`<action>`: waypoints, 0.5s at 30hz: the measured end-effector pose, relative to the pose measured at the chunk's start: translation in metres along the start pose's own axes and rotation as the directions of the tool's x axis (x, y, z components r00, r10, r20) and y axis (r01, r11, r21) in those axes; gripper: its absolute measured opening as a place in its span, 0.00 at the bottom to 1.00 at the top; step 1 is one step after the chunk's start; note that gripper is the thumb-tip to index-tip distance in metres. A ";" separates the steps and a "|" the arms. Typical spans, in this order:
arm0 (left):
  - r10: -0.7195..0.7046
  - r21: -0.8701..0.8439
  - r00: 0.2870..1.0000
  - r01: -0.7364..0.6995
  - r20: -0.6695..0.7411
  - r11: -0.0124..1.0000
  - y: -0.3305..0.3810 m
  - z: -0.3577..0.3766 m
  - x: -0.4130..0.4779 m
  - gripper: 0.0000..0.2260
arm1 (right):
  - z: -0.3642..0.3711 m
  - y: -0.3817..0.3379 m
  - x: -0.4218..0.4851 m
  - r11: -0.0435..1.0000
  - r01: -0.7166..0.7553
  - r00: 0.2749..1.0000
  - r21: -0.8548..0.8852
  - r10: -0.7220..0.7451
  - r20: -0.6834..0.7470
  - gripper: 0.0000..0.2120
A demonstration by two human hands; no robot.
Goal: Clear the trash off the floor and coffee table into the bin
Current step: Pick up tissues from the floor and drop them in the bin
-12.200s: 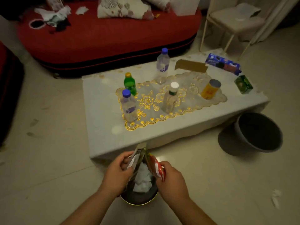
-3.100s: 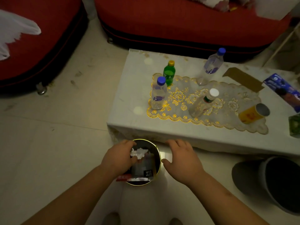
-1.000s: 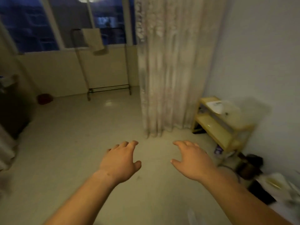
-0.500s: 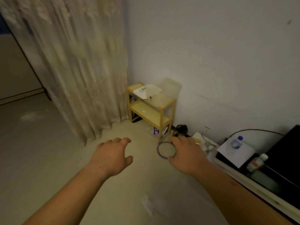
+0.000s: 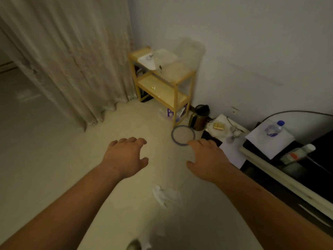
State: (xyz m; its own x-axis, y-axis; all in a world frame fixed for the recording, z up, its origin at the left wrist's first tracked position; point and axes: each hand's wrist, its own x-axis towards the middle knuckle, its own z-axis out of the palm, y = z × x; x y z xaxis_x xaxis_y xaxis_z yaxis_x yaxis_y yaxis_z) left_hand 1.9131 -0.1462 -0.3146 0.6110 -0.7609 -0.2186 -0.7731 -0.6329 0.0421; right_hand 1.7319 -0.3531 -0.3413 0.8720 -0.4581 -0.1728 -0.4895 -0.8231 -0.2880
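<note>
White crumpled tissue point(image 5: 166, 195) lies on floor point(image 5: 54, 159), nearer to me than both grips. Left grip point(image 5: 126, 157) and right grip point(image 5: 207, 159) hover, fingers spread, holding nothing. Tissue is probably very light and soft and squashes easily. Best to pinch raised middle fold. Bin not in view.

The left hand point(image 5: 126, 156) and right hand point(image 5: 207, 159) extend side by side above the floor point(image 5: 45, 159), apart, holding nothing. One tissue point(image 5: 166, 195) lies on the floor between the forearms, nearer than the hands. A round lid point(image 5: 182, 135) lies on the floor just beyond the right fingertips. Behind the lid, a kettle point(image 5: 199, 117) stands by the wall point(image 5: 252, 42). Left of the kettle, a shelf unit point(image 5: 162, 82) occupies the corner, with a container point(image 5: 189, 49) on top. A curtain point(image 5: 72, 51) hangs left of the shelf unit. At right, a low cabinet point(image 5: 270, 170) runs along the wall; on it, a bottle point(image 5: 273, 128) rests on a paper sheet point(image 5: 266, 143).
</note>
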 end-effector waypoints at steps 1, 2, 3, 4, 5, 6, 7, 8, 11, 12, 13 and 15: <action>0.011 -0.001 1.000 -0.011 0.017 1.000 -0.004 0.017 0.010 0.28 | 0.017 0.005 0.008 1.000 -0.015 1.000 0.015 0.015 0.023 0.32; 0.021 -0.008 0.999 -0.020 0.038 1.000 -0.007 0.036 0.020 0.28 | 0.034 0.010 0.015 0.999 -0.034 0.998 0.032 0.032 0.044 0.32; 0.031 -0.021 0.998 -0.029 0.058 0.999 -0.011 0.056 0.031 0.28 | 0.054 0.015 0.023 0.998 -0.049 0.997 0.046 0.046 0.057 0.32; 0.041 -0.037 0.996 -0.039 0.079 0.999 -0.014 0.078 0.042 0.29 | 0.074 0.020 0.031 0.997 -0.055 0.997 0.050 0.052 0.059 0.32; 0.046 -0.056 0.993 -0.041 0.105 0.998 -0.017 0.102 0.054 0.29 | 0.096 0.025 0.038 0.997 -0.058 0.997 0.046 0.055 0.057 0.32; 0.048 -0.070 0.989 -0.039 0.138 0.997 -0.020 0.127 0.065 0.29 | 0.119 0.031 0.046 0.997 -0.060 0.996 0.037 0.058 0.062 0.32; 0.051 -0.074 0.984 -0.039 0.169 0.996 -0.023 0.153 0.076 0.30 | 0.143 0.036 0.054 0.998 -0.062 0.996 0.026 0.060 0.066 0.32; 0.058 -0.078 0.980 -0.044 0.192 0.996 -0.025 0.182 0.088 0.30 | 0.168 0.042 0.062 0.998 -0.065 0.995 0.017 0.064 0.070 0.31; 0.081 -0.105 0.967 -0.057 0.241 0.993 -0.029 0.273 0.120 0.31 | 0.250 0.065 0.085 0.997 -0.074 0.992 0.005 0.073 0.103 0.32; 0.087 -0.110 0.962 -0.060 0.258 0.992 -0.029 0.304 0.130 0.31 | 0.279 0.074 0.093 0.997 -0.075 0.990 -0.001 0.075 0.118 0.33; 0.090 -0.117 0.956 -0.059 0.278 0.991 -0.029 0.336 0.138 0.32 | 0.308 0.083 0.100 0.998 -0.070 0.989 -0.005 0.070 0.134 0.33; 0.090 -0.128 0.947 -0.052 0.307 0.990 -0.030 0.402 0.153 0.33 | 0.368 0.101 0.112 0.998 -0.065 0.986 0.003 0.064 0.153 0.34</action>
State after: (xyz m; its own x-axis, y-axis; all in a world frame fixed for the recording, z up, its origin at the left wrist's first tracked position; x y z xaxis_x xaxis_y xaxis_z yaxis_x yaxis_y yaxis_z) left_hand 1.9610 -0.1859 -0.7408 0.4571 -0.7337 -0.5027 -0.7758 -0.6054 0.1780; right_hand 1.7764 -0.3646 -0.7363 0.8270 -0.4530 -0.3330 -0.5453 -0.7905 -0.2788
